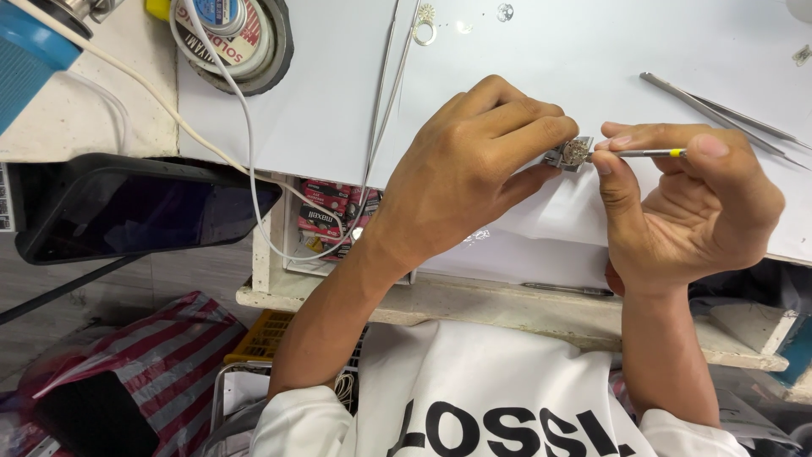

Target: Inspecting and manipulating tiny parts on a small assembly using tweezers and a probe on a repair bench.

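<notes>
A small metal watch part (pixel 575 153) is pinched in the fingertips of the left hand (pixel 474 161), held just above the white sheet (pixel 338 85) near the bench's front edge; most of the part is hidden under the fingers, only its right end shows. A thin screwdriver (pixel 647 153) with a yellow band is gripped between thumb and forefinger of the right hand (pixel 694 203), the other fingers curled in. The tip is set on or just at the part's exposed face; contact cannot be told for sure. The tool's long axis is laid nearly level across the view, tip pointing left toward the part, tail to the right under the forefinger. The part lies directly left of the right grip, between the two hands, and the left hand is the nearer one, being closed on it. The part's own long axis cannot be told. Both wrists are rested over the bench edge. Tweezers (pixel 719 110) are left well apart at upper right on the sheet, points running down to the right. A second thin pair of tweezers (pixel 385 93) lies up past the left hand. A white cable (pixel 245 127) is looped across the left side, by a round solder tin (pixel 245 38). A dark phone (pixel 135 207) is propped at left, and packs of button cells (pixel 326 216) sit in a tray below the sheet.
</notes>
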